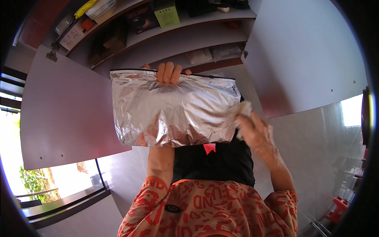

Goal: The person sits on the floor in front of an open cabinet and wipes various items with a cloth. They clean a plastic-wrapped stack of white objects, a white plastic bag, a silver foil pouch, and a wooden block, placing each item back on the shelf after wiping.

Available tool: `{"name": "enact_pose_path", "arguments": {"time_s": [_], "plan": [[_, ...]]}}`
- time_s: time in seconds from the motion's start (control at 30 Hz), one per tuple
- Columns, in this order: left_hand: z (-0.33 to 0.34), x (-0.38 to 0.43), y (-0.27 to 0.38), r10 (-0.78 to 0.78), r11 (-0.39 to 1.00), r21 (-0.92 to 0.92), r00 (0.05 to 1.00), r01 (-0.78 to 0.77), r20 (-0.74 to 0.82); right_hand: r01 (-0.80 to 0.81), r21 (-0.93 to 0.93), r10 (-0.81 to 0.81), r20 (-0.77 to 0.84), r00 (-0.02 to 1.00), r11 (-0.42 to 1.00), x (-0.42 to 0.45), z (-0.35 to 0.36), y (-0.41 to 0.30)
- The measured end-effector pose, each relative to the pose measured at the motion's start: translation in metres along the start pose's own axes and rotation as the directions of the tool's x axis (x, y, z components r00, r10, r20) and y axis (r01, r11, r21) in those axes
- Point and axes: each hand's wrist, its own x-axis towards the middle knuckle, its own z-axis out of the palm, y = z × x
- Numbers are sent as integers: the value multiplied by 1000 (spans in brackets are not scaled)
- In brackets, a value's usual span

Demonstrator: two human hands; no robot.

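A silver foil zip bag (pixel 177 109) hangs in front of my chest, its dark zip edge at the top. My left hand (pixel 169 72) grips that top edge, with fingers folded over the front; my left forearm passes behind the bag. At the bag's right side my right hand (pixel 256 130), slightly blurred, holds a crumpled whitish cloth or tissue (pixel 245 109) close to the foil. Whether the cloth touches the bag I cannot tell. A black garment or bag (pixel 213 166) lies behind and below the foil bag.
Two open cabinet doors, left (pixel 71 112) and right (pixel 305 59), flank me. Ahead, a cabinet shelf (pixel 195 22) carries a green box (pixel 167 14), a dark box (pixel 142 19) and bowls (pixel 100 9). Plastic-wrapped items (pixel 201 55) lie lower. A red stool (pixel 337 209) stands at the far right.
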Motion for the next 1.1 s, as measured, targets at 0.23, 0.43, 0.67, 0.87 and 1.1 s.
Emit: {"name": "enact_pose_path", "arguments": {"time_s": [0.23,0.43,0.67,0.87,1.1], "plan": [[7,1,-10,-14,998,-55,997,10,-81,-93,457,215,-223,951,885,39,-11,-24],[11,6,-16,-57,998,-7,998,57,-38,-104,111,112,-68,991,988,76,13,-29],[-10,-1,-23,44,990,-134,999,-42,8,-588,141,561,191,806,797,50,-3,40],[2,3,-23,-33,999,-39,994,29,-100,-50,253,110,-226,968,966,76,-18,-26],[-7,3,-26,-5,991,-131,1000,4,-12,359,267,-326,-163,931,894,88,15,-77]]}}
